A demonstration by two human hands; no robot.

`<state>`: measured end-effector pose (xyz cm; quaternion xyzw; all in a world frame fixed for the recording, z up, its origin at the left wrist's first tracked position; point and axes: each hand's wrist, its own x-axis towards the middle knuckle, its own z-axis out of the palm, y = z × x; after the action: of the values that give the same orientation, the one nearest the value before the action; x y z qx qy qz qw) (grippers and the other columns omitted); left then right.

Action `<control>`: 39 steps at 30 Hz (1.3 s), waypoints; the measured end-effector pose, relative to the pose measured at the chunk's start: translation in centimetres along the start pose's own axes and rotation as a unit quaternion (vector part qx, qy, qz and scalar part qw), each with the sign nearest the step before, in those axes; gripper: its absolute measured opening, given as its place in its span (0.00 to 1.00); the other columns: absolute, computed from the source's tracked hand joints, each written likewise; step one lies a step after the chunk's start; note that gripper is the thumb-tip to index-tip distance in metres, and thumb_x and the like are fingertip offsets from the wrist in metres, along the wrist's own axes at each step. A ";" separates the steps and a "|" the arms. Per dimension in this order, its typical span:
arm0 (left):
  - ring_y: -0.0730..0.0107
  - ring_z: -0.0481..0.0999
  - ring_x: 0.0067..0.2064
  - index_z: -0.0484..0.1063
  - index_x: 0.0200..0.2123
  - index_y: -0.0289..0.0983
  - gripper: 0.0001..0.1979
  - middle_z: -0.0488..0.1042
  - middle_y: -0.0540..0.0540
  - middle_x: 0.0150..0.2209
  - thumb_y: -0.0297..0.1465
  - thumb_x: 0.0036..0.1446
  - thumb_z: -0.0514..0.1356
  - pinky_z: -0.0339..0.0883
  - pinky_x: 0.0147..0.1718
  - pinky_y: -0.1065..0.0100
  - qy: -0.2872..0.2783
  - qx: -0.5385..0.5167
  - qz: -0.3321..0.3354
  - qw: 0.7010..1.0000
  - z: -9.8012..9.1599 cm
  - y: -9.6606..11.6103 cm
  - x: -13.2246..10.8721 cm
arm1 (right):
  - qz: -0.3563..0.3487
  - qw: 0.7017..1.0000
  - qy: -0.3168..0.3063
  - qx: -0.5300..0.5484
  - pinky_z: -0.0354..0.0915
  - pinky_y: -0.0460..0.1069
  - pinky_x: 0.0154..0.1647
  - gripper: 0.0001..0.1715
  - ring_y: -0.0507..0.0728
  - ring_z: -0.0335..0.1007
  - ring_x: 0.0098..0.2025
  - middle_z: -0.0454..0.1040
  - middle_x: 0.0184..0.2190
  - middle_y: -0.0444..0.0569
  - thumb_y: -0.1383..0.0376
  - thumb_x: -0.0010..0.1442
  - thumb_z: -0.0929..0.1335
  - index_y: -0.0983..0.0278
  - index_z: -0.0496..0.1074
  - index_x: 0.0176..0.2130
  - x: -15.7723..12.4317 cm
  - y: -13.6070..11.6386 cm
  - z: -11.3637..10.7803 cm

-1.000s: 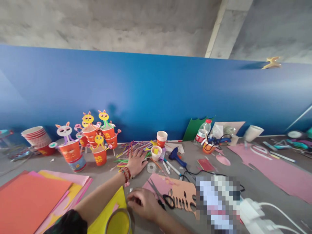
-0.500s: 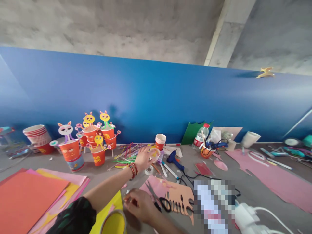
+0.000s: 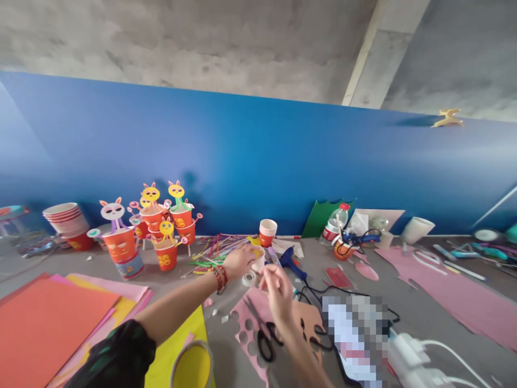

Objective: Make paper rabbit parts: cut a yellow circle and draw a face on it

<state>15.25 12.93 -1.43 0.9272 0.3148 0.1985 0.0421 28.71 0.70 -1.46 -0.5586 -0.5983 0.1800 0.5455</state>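
Note:
My left hand (image 3: 241, 261) reaches far across the table and closes around a small white paper cup (image 3: 258, 257) beside the pile of coloured pipe cleaners (image 3: 212, 250). A red bead bracelet sits on that wrist. My right hand (image 3: 276, 285) is raised above the pink paper with punched holes (image 3: 250, 328), fingers pinched together on something too small to make out. Black-handled scissors (image 3: 264, 342) lie on that pink paper below my right arm. A roll of clear tape (image 3: 249, 278) lies between my two hands.
Orange cups with paper animal faces (image 3: 155, 231) stand at the left, next to a stack of paper cups (image 3: 67, 223). Coloured paper sheets (image 3: 52, 323) lie at front left. A blue glue gun (image 3: 291, 261), a bottle (image 3: 335, 223) and a white power strip (image 3: 412, 358) sit to the right.
My left hand moved from the pipe cleaners right to the small white cup. My right hand lifted off the table near the scissors and rose toward the cup, pinched.

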 end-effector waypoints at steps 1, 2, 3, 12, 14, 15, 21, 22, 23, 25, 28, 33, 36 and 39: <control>0.60 0.70 0.56 0.75 0.50 0.40 0.13 0.72 0.46 0.57 0.27 0.67 0.55 0.67 0.57 0.58 -0.006 0.004 0.002 1.000 -0.1 -0.2 0.1 | 0.015 1.000 -0.001 -0.017 0.66 0.48 0.24 0.22 0.56 0.71 0.23 0.73 0.22 0.47 0.51 0.69 0.57 0.63 0.70 0.38 1.2 0.6 -0.8; 0.59 0.71 0.56 0.73 0.51 0.39 0.12 0.71 0.44 0.56 0.28 0.67 0.56 0.67 0.56 0.56 -0.012 0.009 0.002 1.000 -0.1 -0.4 0.3 | 0.029 0.999 -0.002 -0.039 0.65 0.47 0.22 0.23 0.56 0.71 0.21 0.74 0.22 0.47 0.50 0.69 0.57 0.63 0.70 0.40 2.4 1.3 -1.6; 0.59 0.72 0.55 0.72 0.52 0.38 0.12 0.71 0.43 0.56 0.30 0.67 0.57 0.68 0.54 0.54 -0.018 0.014 0.001 1.000 -0.1 -0.5 0.6 | 0.038 0.997 -0.009 -0.064 0.65 0.47 0.23 0.22 0.56 0.72 0.22 0.76 0.24 0.48 0.50 0.68 0.59 0.63 0.70 0.41 3.5 2.0 -2.2; 0.60 0.75 0.50 0.70 0.53 0.36 0.15 0.72 0.41 0.54 0.35 0.67 0.59 0.73 0.48 0.54 -0.044 0.045 -0.024 0.998 -0.3 -0.7 1.1 | 0.127 0.933 -0.086 -0.327 0.66 0.53 0.42 0.18 0.66 0.77 0.48 0.78 0.47 0.61 0.65 0.58 0.69 0.64 0.70 0.50 9.4 6.2 -1.2; 0.60 0.75 0.51 0.70 0.53 0.37 0.14 0.71 0.41 0.54 0.35 0.67 0.59 0.73 0.49 0.54 -0.047 0.044 -0.017 0.998 -0.4 -0.7 0.7 | 0.143 0.918 -0.104 -0.356 0.66 0.54 0.41 0.18 0.67 0.77 0.47 0.78 0.46 0.63 0.66 0.59 0.69 0.65 0.70 0.50 9.8 6.8 -0.5; 0.60 0.74 0.51 0.70 0.53 0.37 0.14 0.71 0.41 0.55 0.35 0.67 0.59 0.73 0.49 0.54 -0.048 0.044 -0.016 0.998 -0.4 -0.7 0.5 | 0.148 0.912 -0.111 -0.366 0.66 0.54 0.40 0.17 0.68 0.78 0.46 0.79 0.45 0.64 0.66 0.60 0.68 0.66 0.70 0.49 10.0 7.0 -0.2; 0.58 0.73 0.53 0.70 0.53 0.37 0.14 0.70 0.41 0.56 0.35 0.67 0.59 0.71 0.51 0.52 -0.040 0.048 -0.014 0.998 -0.3 -0.7 0.7 | 0.121 0.914 -0.114 -0.369 0.66 0.53 0.40 0.18 0.67 0.78 0.45 0.80 0.41 0.63 0.66 0.59 0.68 0.67 0.71 0.49 10.0 8.0 -0.6; 0.58 0.73 0.53 0.70 0.53 0.37 0.14 0.70 0.40 0.56 0.35 0.67 0.59 0.71 0.51 0.52 -0.039 0.048 -0.013 0.998 -0.3 -0.7 0.8 | 0.112 0.920 -0.106 -0.361 0.66 0.52 0.40 0.20 0.67 0.78 0.46 0.80 0.41 0.62 0.66 0.58 0.69 0.67 0.70 0.50 9.9 8.1 -0.9; 0.58 0.73 0.53 0.70 0.53 0.37 0.14 0.70 0.40 0.56 0.35 0.67 0.59 0.71 0.51 0.52 -0.037 0.048 -0.012 0.998 -0.2 -0.8 0.9 | 0.103 0.926 -0.095 -0.352 0.66 0.52 0.40 0.22 0.66 0.78 0.46 0.81 0.41 0.60 0.66 0.57 0.69 0.67 0.70 0.51 9.7 8.2 -1.2; 0.58 0.73 0.54 0.70 0.54 0.37 0.15 0.70 0.40 0.56 0.35 0.67 0.59 0.71 0.51 0.51 -0.036 0.050 -0.012 0.998 -0.1 -0.9 1.0 | 0.084 0.939 -0.074 -0.324 0.67 0.50 0.39 0.26 0.64 0.79 0.43 0.81 0.41 0.57 0.65 0.57 0.69 0.67 0.68 0.55 9.5 8.5 -2.0; 0.58 0.73 0.53 0.70 0.53 0.36 0.15 0.70 0.40 0.56 0.35 0.66 0.59 0.71 0.52 0.51 -0.034 0.051 -0.014 0.998 0.0 -1.1 0.9 | 0.057 0.960 -0.058 -0.270 0.69 0.48 0.34 0.25 0.59 0.80 0.36 0.81 0.40 0.53 0.62 0.61 0.65 0.66 0.65 0.57 9.0 8.9 -2.7; 0.59 0.74 0.52 0.70 0.54 0.37 0.14 0.70 0.40 0.56 0.35 0.67 0.59 0.72 0.50 0.53 -0.023 0.056 -0.026 0.998 -0.4 -1.4 0.8 | 0.011 0.973 -0.078 -0.216 0.70 0.48 0.30 0.13 0.59 0.78 0.30 0.81 0.30 0.50 0.59 0.61 0.65 0.65 0.73 0.40 7.3 8.5 -1.7; 0.59 0.74 0.52 0.70 0.53 0.36 0.14 0.71 0.41 0.55 0.35 0.67 0.59 0.72 0.49 0.53 -0.022 0.055 -0.026 0.998 -0.6 -1.6 0.8 | -0.016 0.973 -0.085 -0.213 0.69 0.48 0.34 0.09 0.59 0.77 0.32 0.80 0.30 0.49 0.60 0.59 0.67 0.63 0.72 0.34 6.3 7.9 -0.6; 0.58 0.74 0.52 0.70 0.53 0.36 0.15 0.71 0.41 0.55 0.35 0.67 0.59 0.72 0.50 0.52 -0.026 0.054 -0.013 0.998 -0.4 -1.7 0.8 | -0.032 0.969 -0.078 -0.232 0.67 0.49 0.37 0.06 0.59 0.75 0.35 0.77 0.32 0.50 0.63 0.57 0.67 0.63 0.71 0.35 6.1 7.5 0.0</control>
<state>14.75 14.74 -1.11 0.9288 0.3358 0.1570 0.0030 33.61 8.29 -4.92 -0.6351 -0.6816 0.0614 0.3581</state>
